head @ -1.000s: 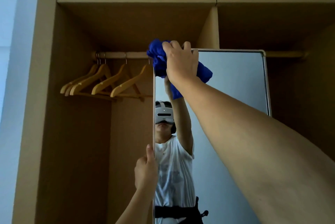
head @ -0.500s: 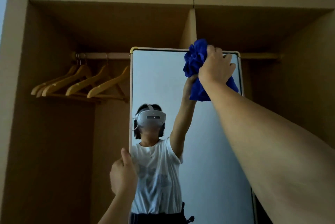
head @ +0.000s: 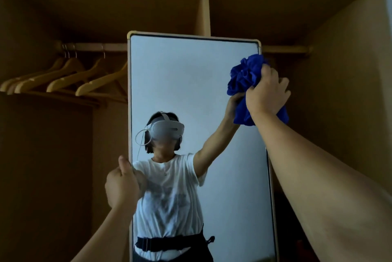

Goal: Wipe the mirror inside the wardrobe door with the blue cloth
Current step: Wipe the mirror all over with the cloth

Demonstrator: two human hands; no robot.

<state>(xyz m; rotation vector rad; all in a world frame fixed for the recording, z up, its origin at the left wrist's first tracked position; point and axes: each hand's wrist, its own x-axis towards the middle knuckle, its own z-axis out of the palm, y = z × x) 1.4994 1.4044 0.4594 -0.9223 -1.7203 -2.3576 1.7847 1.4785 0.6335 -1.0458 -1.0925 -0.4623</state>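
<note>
**user1:** Five fingers of the right hand (head: 266, 94) are bunched round the blue cloth (head: 244, 79), wadded up and pressed on the mirror (head: 191, 83) right at its top right corner. A second ago that wad was at the top left corner, half a second ago about two thirds across. So the top strip looks done in one pass.

**user2:** And the other one?

**user1:** Left hand (head: 122, 185) still grips the mirror's left edge lower down, thumb up, fingers curled behind the frame, steadying it. Hangers (head: 70, 79) on the rail off to the left, untouched. My guess: everything below the top band still needs wiping.
</note>
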